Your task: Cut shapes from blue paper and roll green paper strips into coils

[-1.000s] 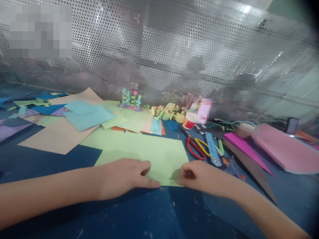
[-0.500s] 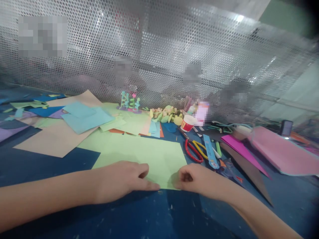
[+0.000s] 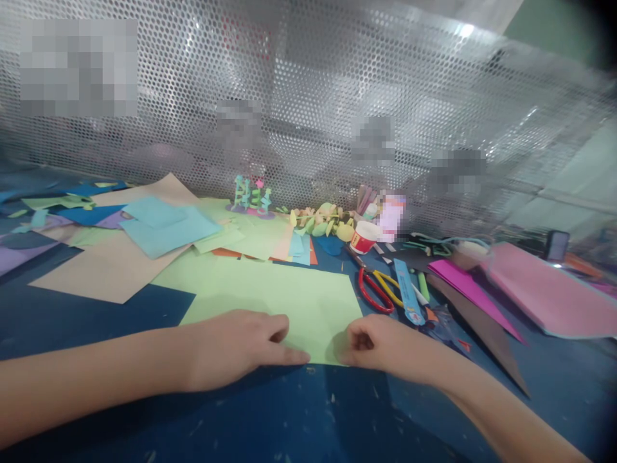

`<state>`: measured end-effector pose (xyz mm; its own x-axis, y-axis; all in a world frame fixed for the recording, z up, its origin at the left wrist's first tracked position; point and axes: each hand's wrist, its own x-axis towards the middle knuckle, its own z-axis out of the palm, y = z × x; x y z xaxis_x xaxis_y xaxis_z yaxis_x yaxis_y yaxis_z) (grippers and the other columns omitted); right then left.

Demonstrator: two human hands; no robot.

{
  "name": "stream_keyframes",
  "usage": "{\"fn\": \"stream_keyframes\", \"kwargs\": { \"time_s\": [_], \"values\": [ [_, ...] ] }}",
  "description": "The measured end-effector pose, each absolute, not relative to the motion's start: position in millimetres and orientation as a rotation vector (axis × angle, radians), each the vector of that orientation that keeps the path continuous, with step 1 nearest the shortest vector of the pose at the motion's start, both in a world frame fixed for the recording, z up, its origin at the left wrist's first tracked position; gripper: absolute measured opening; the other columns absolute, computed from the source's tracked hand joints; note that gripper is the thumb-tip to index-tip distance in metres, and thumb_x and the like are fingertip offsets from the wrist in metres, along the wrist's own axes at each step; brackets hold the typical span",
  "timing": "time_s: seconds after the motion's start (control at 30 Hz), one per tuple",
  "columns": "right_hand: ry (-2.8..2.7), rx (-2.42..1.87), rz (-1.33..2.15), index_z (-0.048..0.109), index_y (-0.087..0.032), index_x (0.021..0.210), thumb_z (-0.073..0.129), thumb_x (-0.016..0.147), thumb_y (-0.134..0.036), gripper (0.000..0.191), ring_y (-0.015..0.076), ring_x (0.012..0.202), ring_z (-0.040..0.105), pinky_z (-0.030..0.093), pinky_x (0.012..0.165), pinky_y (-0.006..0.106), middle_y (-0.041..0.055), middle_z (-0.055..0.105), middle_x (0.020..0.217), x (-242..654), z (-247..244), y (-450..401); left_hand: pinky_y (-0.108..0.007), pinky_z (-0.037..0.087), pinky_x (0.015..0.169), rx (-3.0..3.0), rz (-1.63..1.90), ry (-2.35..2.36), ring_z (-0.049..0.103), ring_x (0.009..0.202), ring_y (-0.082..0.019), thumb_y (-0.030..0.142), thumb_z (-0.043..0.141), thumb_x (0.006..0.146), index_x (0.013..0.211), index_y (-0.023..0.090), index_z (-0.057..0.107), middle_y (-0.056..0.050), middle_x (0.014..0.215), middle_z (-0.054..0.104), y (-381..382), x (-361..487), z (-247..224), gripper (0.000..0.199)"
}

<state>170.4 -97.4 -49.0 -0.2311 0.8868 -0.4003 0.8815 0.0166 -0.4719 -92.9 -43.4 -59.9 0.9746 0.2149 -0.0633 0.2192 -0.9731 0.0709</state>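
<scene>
We see the light green sheet (image 3: 308, 292) flat on the dark blue tabletop (image 3: 270, 418), directly in front of us, and we take it as the reference for all positions. Our left hand (image 3: 241, 344) rests palm down over its near left part; the hand is partly open, with the index finger bent, a gap below it, and the thumb extended along the near edge. Our right hand (image 3: 369, 344) touches the near right corner; its fingers curl toward the thumb in a small loop, and we cannot tell whether paper is pinched between them. Both forearms angle inward from the sides, the left entering lower left of the sheet and the right lower right, wrists low. Right of the sheet we note the red-handled scissors (image 3: 365, 294) and a blue strip (image 3: 409, 292); beyond its far right corner, a red-and-white cup (image 3: 365, 238).
</scene>
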Motion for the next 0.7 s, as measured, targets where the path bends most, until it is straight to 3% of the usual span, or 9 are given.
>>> {"fn": "stream_keyframes", "kwargs": {
  "time_s": [0.5,0.57,0.7],
  "values": [
    [-2.28,-1.946,0.982,0.051,-0.018,0.062,0.063,0.072,-0.043,0.029,0.011,0.056,0.044,0.028,0.049,0.022,-0.0034,0.051,0.059,170.4,-48.8,-98.8,-0.023,0.035,0.06,3.115,-0.085,0.31,0.053,0.066,-0.014,0.011,0.045,0.086,0.134,0.04,0.036,-0.002,0.093,0.053,-43.7,-93.5,-62.2,0.057],
    [-2.283,-1.942,0.989,0.051,-0.018,0.062,0.063,0.072,-0.043,0.03,0.0109,0.056,0.044,0.028,0.049,0.022,-0.0034,0.05,0.059,170.8,-48.9,-97.7,-0.025,0.037,0.063,3.172,-0.038,0.284,0.053,0.068,-0.016,0.012,0.048,0.085,0.132,0.036,0.039,-0.003,0.096,0.055,-49.2,-90.3,-61.2,0.054],
    [-2.3,-1.924,0.984,0.052,-0.018,0.062,0.063,0.072,-0.045,0.031,0.0108,0.055,0.044,0.028,0.049,0.022,-0.0036,0.05,0.057,172.1,-48.6,-97.0,-0.031,0.038,0.077,3.282,0.195,0.292,0.052,0.089,-0.022,0.013,0.047,0.087,0.113,0.02,0.055,-0.008,0.1,0.059,-71.1,-73.6,-61.8,0.028]
  ]
}}
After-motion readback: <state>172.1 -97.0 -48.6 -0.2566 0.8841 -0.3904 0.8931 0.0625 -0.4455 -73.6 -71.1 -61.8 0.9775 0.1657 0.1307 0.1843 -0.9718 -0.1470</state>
